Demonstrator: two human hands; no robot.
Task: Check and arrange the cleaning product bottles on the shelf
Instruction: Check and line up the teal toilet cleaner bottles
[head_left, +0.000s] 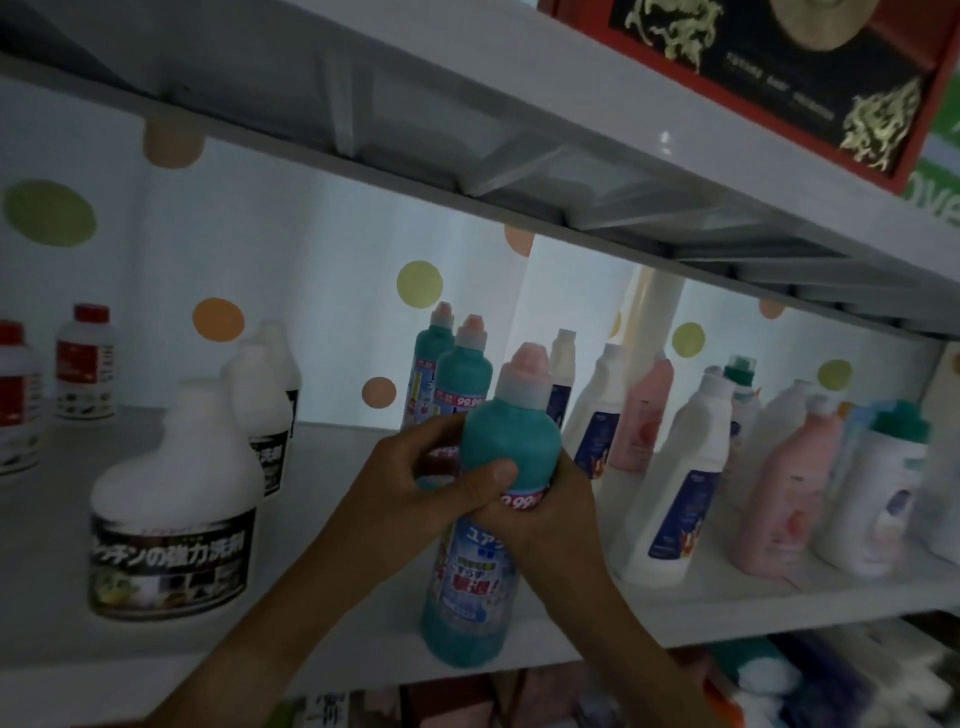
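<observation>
A teal bottle (506, 447) with a pink cap and a blue label is held above the front of the white shelf (332, 613). My left hand (415, 488) grips its upper body from the left, thumb across the front. My right hand (550, 514) wraps around it from the right at label height. Two more teal bottles (460, 374) with pink caps stand upright just behind it.
White jugs with dark labels (171, 499) stand at the left, small red-capped bottles (85, 358) further back left. Rows of white and pink bottles (680, 467) fill the right side. The upper shelf (519, 130) hangs low overhead with a red box (779, 67) on it.
</observation>
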